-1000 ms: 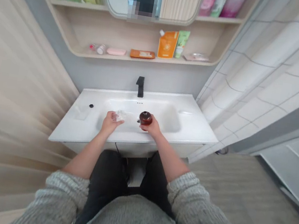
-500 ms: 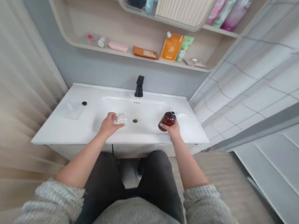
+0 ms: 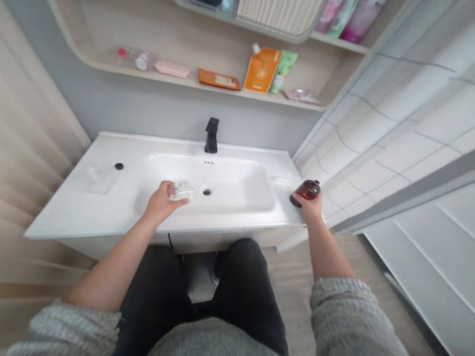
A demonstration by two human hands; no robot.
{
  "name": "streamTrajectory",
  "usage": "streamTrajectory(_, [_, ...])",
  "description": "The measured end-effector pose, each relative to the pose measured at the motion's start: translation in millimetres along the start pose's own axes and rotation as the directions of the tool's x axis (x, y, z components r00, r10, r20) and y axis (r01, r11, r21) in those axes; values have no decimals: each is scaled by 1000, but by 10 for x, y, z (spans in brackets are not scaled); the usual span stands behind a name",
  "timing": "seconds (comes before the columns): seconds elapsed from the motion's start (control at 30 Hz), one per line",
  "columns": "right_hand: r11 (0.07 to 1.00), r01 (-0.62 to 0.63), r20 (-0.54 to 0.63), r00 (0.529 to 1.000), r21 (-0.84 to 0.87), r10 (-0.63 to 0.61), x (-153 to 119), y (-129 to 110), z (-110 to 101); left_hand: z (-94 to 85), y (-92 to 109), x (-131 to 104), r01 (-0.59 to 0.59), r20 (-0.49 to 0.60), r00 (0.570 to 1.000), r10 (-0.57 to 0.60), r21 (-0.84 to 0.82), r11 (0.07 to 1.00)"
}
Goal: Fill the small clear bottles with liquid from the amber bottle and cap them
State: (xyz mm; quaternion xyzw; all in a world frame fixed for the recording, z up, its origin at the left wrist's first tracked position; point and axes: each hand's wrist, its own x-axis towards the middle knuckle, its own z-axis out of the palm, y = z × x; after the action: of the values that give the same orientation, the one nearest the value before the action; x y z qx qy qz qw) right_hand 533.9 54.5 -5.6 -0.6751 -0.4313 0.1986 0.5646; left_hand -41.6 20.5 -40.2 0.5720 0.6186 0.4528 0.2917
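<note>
My left hand is closed on a small clear plastic container above the left part of the white sink. The container's exact kind is hard to make out. My right hand grips a dark reddish-brown bottle, tilted with its uncapped-looking neck up and to the right, over the counter's right end. The drain lies just right of the clear container. Behind it stands a black faucet.
On the counter's left lie a small black cap and a flat clear plastic piece. The wall shelf above carries an orange pouch, a green tube and a pink case. A beige curtain hangs at left.
My right hand has carried the brown bottle rightward, from above the basin to the counter's right end. My left hand still holds the clear container over the basin. The view has shifted slightly.
</note>
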Motion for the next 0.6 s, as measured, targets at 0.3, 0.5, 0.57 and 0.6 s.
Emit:
streamTrajectory(0.3, [851, 337, -265, 847, -403, -460, -276, -344, -169, 0, -34, 24, 11, -9, 1000, -10, 59, 998])
streamTrajectory(0.5, [648, 521, 474, 839, -556, -268, -325, -700, 636, 6, 19, -10, -26, -20, 999, 27, 43, 999])
streamTrajectory(0.57, [640, 466, 482, 860, -611, -165, -206, -742, 931, 7, 33, -16, -16, -17, 1000, 17, 45, 999])
streamTrajectory(0.6, [639, 442, 473, 871, -630, -137, -136, -750, 1043, 8, 37, -17, -13, -18, 1000, 14, 44, 999])
